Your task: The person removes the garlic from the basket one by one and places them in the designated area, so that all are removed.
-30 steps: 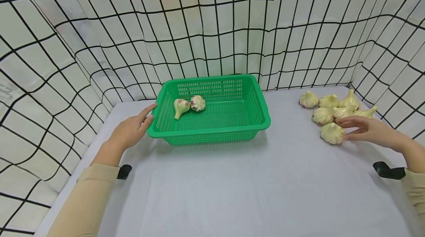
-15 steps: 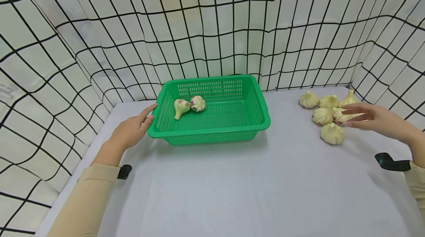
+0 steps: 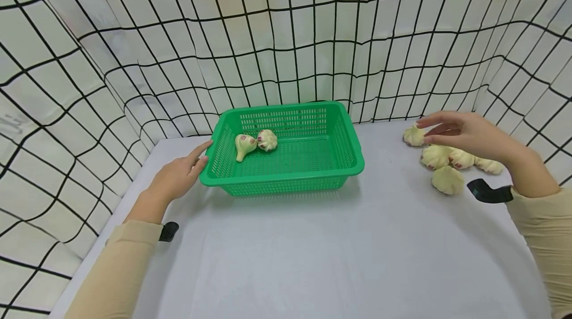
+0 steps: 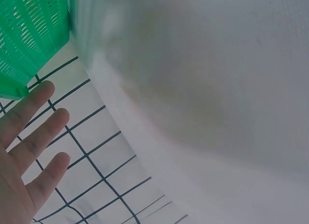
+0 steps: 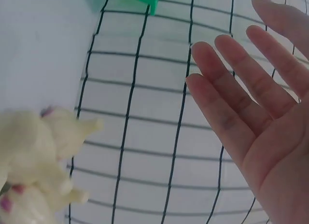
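My left hand (image 3: 178, 175) rests at the left end of a green plastic basket (image 3: 281, 176), fingertips right at its rim. In the left wrist view its fingers (image 4: 43, 132) are spread and straight beside the basket wall. Two garlic bulbs, one long-necked (image 3: 245, 146) and one rounder (image 3: 267, 140), lie in the basket's left part. My right hand (image 3: 473, 135) is over a group of garlic bulbs at the right, its fingertips overlapping the leftmost back bulb (image 3: 413, 136) in the head view. The right wrist view shows that hand's fingers (image 5: 241, 98) extended, palm bare.
Several more garlic bulbs lie below the right hand, with one pale bulb (image 3: 448, 180) at the front; some are hidden by the hand. A white cloth (image 3: 304, 254) covers the table. Black netting (image 3: 313, 45) over white sheeting encloses the back and both sides.
My right hand has come away from the front bulb, rising and moving back and left to the leftmost back bulb. The left hand and basket stay put.
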`<state>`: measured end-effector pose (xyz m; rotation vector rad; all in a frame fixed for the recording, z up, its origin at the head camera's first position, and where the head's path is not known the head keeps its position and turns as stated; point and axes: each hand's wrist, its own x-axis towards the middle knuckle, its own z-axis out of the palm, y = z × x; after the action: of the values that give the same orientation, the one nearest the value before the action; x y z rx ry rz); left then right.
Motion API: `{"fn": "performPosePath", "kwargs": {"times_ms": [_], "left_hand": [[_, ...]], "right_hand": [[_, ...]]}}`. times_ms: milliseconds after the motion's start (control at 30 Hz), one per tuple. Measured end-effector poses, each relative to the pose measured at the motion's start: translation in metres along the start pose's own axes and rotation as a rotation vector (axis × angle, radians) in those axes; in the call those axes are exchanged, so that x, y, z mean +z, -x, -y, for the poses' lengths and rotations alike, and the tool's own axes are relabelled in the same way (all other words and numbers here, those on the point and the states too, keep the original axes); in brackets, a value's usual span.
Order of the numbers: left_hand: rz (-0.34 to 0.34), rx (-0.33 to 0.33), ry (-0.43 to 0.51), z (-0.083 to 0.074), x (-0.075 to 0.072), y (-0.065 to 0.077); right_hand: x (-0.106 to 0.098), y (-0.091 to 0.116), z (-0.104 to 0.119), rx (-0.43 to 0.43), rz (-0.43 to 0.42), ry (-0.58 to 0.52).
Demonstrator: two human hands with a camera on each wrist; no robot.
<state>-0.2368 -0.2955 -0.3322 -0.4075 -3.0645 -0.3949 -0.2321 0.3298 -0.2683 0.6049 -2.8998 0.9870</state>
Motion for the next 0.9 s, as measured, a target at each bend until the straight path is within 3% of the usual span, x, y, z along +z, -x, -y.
{"fn": "performPosePath", "kwargs": {"times_ms": [700, 900], "left_hand": [[-0.006, -0.002, 0.011, -0.001, -0.001, 0.000], [-0.002, 0.006, 0.004, 0.000, -0.001, 0.000]], "right_hand": [[0.031, -0.091, 0.072, -0.230, 0.129, -0.023], [0.045, -0.117, 0.085, -0.255, 0.116, -0.018]]}}
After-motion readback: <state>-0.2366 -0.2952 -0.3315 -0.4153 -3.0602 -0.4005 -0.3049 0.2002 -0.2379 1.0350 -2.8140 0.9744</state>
